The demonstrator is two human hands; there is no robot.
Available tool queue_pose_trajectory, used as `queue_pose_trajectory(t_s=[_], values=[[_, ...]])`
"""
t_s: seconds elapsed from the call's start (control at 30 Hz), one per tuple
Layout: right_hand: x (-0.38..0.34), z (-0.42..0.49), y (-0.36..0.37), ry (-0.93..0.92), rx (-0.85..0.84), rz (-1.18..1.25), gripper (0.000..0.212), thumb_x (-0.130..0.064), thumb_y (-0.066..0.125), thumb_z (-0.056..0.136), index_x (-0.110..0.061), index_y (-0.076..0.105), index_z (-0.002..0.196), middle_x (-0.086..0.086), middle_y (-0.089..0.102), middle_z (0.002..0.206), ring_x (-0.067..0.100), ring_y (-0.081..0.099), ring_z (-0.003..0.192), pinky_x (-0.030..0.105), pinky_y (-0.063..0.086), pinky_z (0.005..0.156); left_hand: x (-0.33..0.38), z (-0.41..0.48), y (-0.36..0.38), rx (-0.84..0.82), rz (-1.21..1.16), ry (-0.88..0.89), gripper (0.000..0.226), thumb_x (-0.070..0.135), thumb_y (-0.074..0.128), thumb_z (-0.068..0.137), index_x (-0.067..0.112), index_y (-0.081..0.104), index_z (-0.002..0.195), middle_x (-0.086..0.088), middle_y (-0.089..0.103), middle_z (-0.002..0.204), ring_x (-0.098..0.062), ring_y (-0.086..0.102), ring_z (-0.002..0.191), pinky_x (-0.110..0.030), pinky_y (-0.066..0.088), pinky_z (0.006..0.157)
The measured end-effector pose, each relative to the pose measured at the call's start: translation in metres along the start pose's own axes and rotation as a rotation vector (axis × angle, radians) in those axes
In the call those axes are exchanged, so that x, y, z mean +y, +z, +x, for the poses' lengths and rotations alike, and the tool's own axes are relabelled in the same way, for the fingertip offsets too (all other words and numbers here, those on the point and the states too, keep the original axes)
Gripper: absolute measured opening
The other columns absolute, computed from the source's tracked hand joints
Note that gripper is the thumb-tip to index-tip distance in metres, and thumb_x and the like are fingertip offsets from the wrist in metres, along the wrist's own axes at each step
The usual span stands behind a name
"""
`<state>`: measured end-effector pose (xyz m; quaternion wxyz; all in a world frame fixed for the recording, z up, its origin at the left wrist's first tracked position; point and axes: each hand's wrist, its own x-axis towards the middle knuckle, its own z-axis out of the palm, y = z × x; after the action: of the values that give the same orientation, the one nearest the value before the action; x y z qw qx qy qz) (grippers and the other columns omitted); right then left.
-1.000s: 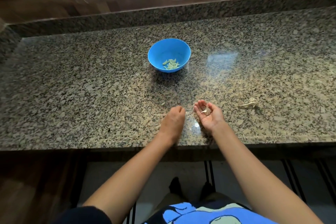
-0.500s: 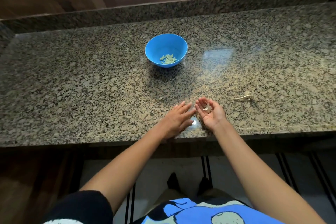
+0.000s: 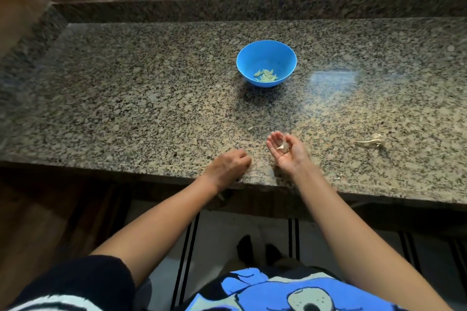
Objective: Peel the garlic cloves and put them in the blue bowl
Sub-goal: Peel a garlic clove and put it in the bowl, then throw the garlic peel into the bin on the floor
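The blue bowl (image 3: 265, 54) stands mid-counter with several peeled garlic cloves (image 3: 265, 76) in its bottom. Well in front of the bowl, my right hand (image 3: 288, 153) lies palm up above the counter, fingers loosely cupped, with pale scraps of garlic skin (image 3: 282, 146) resting in the palm. My left hand (image 3: 228, 166) sits palm down at the counter's front edge with its fingers curled under; I see nothing in it.
A dry garlic stem with skin (image 3: 370, 142) lies on the granite counter (image 3: 126, 108) to the right of my right hand. A small pale bit (image 3: 249, 128) lies ahead of my hands. A raised granite ledge runs along the back.
My left hand went from a fist to flat fingers beside the right hand, then drew back left and curled again. The right hand stays palm up with the skins.
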<state>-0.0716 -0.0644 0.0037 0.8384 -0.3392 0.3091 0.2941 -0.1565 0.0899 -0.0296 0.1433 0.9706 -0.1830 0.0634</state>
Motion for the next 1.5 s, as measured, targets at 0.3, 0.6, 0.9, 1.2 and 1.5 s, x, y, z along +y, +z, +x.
queue_pose_trajectory(t_s=[0.3,0.6,0.9,1.2,1.5], values=[[0.069,-0.006,0.064,0.184,-0.162,-0.328,0.017,-0.007,0.049,0.092,0.0,0.058,0.08,0.013,0.062,0.081,0.02,0.062,0.077,0.033,0.053,0.085,-0.021,-0.031,-0.063,0.864,-2.08,-1.253,0.024,-0.007,0.051,0.087,-0.001,0.067,0.07,-0.01,0.062,0.074,-0.009,0.062,0.051,-0.015,0.053,0.051],[0.298,-0.03,0.133,0.753,-0.463,-0.671,0.033,-0.016,0.032,0.099,-0.003,0.056,0.08,0.008,0.068,0.061,0.016,0.067,0.058,0.023,0.054,0.057,-0.028,-0.222,-0.096,1.857,-1.793,-1.342,0.016,-0.009,0.049,0.088,0.001,0.059,0.08,-0.003,0.068,0.061,-0.005,0.065,0.055,-0.013,0.052,0.053],[0.527,-0.086,0.166,1.098,-0.6,-1.055,0.033,-0.017,0.032,0.1,-0.002,0.055,0.081,0.009,0.067,0.058,0.016,0.066,0.049,0.023,0.053,0.049,-0.05,-0.425,-0.098,2.528,-1.396,-1.333,0.01,-0.004,0.051,0.09,0.0,0.06,0.087,-0.007,0.065,0.079,-0.011,0.061,0.077,-0.013,0.054,0.059],[0.649,-0.11,0.178,1.238,-0.607,-1.261,0.033,-0.015,0.034,0.099,0.002,0.057,0.083,0.013,0.068,0.064,0.018,0.067,0.054,0.026,0.055,0.053,-0.077,-0.525,-0.097,2.838,-1.227,-1.311,0.008,-0.005,0.053,0.089,-0.005,0.06,0.091,-0.013,0.063,0.087,-0.013,0.061,0.081,-0.017,0.055,0.065],[0.744,-0.1,0.169,1.302,-0.687,-1.556,0.027,-0.014,0.038,0.098,0.005,0.056,0.095,0.014,0.061,0.089,0.022,0.059,0.085,0.031,0.053,0.077,-0.102,-0.608,-0.047,3.131,-1.196,-1.177,0.016,-0.004,0.053,0.089,-0.004,0.061,0.102,-0.011,0.067,0.077,-0.014,0.062,0.079,-0.018,0.054,0.059]])
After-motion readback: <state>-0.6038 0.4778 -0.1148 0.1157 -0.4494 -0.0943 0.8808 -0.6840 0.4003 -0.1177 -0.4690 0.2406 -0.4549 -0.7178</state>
